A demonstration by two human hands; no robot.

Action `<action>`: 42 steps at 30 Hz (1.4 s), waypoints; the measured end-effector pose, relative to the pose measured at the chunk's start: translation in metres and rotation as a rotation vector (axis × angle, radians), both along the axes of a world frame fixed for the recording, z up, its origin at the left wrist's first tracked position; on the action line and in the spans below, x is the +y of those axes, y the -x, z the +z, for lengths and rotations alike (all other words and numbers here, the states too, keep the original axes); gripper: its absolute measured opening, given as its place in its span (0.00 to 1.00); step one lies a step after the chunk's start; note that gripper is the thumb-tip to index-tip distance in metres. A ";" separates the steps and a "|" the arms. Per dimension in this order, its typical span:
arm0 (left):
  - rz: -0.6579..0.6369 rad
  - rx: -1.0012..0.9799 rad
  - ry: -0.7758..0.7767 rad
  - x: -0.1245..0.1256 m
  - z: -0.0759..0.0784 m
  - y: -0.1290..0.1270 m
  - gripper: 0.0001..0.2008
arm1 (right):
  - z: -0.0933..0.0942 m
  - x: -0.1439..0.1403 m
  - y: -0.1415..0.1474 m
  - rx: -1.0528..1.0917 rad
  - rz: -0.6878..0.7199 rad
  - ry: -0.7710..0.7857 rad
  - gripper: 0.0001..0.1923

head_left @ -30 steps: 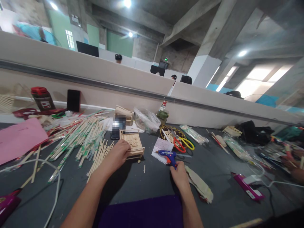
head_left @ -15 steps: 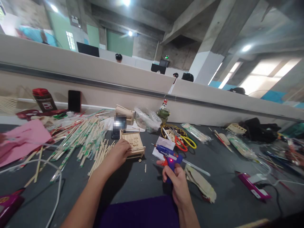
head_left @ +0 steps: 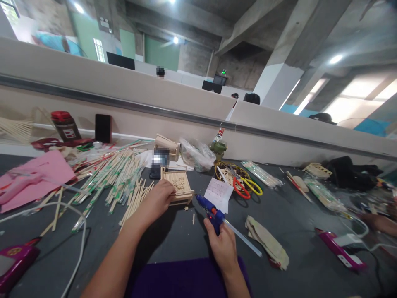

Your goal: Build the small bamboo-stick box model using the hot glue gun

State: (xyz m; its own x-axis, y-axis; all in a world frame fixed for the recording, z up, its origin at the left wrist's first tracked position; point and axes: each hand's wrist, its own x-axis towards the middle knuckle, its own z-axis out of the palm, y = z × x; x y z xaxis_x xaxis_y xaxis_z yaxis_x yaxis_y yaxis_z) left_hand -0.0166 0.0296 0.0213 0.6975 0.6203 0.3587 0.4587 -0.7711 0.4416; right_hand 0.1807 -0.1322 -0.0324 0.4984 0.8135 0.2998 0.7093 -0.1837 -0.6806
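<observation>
A: How does the left hand (head_left: pixel 158 199) sit?

B: Palm down, forearm bare and stretched forward from the lower left, fingers curled loosely over what lies beneath them, thumb tucked toward the right.

A: And the right hand (head_left: pixel 221 245)?

B: Nearer the body, wrist straight, fingers wrapped in a closed grip, thumb up along the left side, knuckles facing the camera.

The right hand (head_left: pixel 222 247) now holds the blue glue gun (head_left: pixel 210 211) lifted off the paper slip (head_left: pixel 219 193), nozzle nearer the small wooden frame (head_left: pixel 179 186).
</observation>
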 end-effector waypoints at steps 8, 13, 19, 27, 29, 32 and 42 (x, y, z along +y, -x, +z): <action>-0.002 0.003 0.014 -0.001 0.001 0.000 0.08 | 0.001 0.002 0.001 -0.105 -0.005 0.030 0.32; 0.002 0.014 0.013 0.000 0.001 0.000 0.08 | 0.000 0.003 0.001 -0.102 0.014 0.029 0.32; 0.010 0.034 0.016 -0.001 0.003 -0.001 0.09 | -0.003 0.003 0.001 -0.119 0.011 0.045 0.33; 0.015 0.034 0.015 -0.002 0.003 0.000 0.09 | -0.007 0.003 0.000 -0.143 0.003 0.036 0.33; 0.014 0.029 0.015 -0.001 0.003 0.000 0.09 | -0.007 0.003 0.000 -0.147 0.004 0.037 0.33; 0.003 0.026 0.012 -0.001 0.003 0.000 0.09 | -0.006 0.002 0.000 -0.144 0.013 0.029 0.33; 0.001 0.020 0.012 0.000 0.001 0.000 0.08 | -0.006 0.000 -0.001 -0.121 0.019 -0.004 0.29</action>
State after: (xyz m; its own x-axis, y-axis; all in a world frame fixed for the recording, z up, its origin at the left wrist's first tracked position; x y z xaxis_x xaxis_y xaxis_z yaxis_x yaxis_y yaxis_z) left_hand -0.0166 0.0294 0.0222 0.7041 0.6249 0.3372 0.4683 -0.7656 0.4411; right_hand 0.1815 -0.1318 -0.0382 0.4431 0.8211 0.3598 0.7893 -0.1671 -0.5908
